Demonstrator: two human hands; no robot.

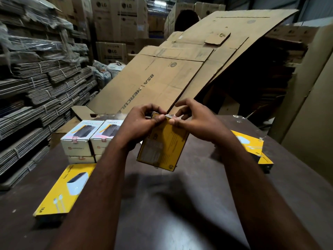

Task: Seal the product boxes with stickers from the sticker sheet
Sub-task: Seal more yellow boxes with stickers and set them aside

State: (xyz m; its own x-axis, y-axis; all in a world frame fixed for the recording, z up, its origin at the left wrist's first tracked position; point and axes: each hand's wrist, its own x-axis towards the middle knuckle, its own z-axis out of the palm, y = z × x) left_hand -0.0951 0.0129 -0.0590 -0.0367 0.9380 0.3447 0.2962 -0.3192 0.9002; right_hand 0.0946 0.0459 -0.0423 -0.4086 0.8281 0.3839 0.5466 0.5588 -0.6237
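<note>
the flat yellow cardboard product box (164,147) looks light and stiff, best held by its edges. left hand (142,125) grips its top corner; right hand (196,123) pinches the top edge.

Your left forearm (100,177) and your right forearm (248,177) are bare, uncovered from the near edge all the way to the wrists; both look long and lean, broad close to you and narrowing toward the far end; your left hand (142,123) and right hand (198,121) are bare as well; the knuckles stand out plainly; nails show on the thumbs, too blurred to tell more.
</note>
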